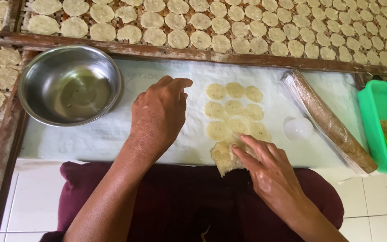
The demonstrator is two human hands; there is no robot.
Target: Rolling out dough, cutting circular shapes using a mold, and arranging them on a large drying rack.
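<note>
At left on white board (113,134): steel bowl (70,84), shallow liquid inside. Far right: green tub (375,121) with crumbly dough. Plastic-wrapped rolling pin (328,118) and white round cutter (298,128) beside dough discs (234,110). Right hand (265,168) pinches ragged dough scrap (224,157) at front edge. Left hand (160,114) flat, loosely spread, empty. Bamboo tray (211,54) beyond, discs in rows.

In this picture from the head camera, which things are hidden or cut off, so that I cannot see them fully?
- Green tub: cut by the right edge; its contents only partly visible.
- Leftover dough sheet: partly covered by the right hand.
- Left hand: its palm faces down, so anything under it is hidden.
- Drying rack: cut by the top and left edges.
- Steel bowl: whether liquid is inside is unclear.
</note>
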